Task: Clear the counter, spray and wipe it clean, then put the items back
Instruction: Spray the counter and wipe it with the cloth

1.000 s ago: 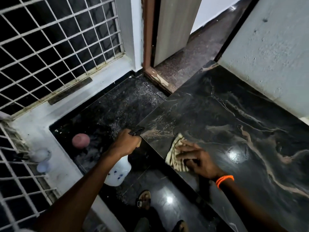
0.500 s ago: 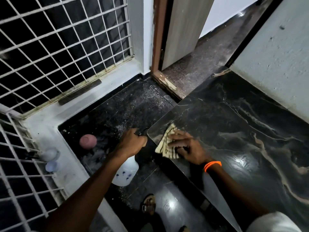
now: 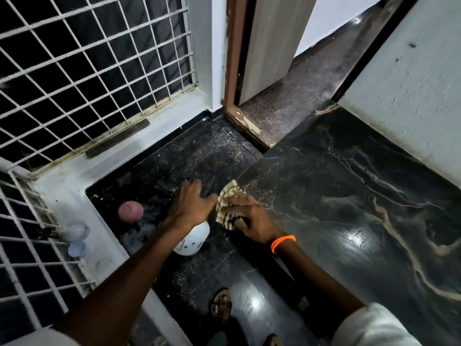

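A black marbled counter fills the right half of the view, its surface glossy. At its near left corner lies a striped beige cloth, pressed down by my right hand, which wears an orange band at the wrist. Just left of the counter's edge, my left hand grips the black trigger head of a white spray bottle, which hangs below the hand over the floor. The two hands almost touch.
A pink round pot sits on the dark speckled floor by the white ledge. Two pale small containers stand on the ledge beside the metal window grille. A door frame is ahead. My sandalled foot shows below.
My right hand has slid the cloth leftward along the counter to its corner edge, close to my left hand. The spray bottle stays in my left hand beside the counter.
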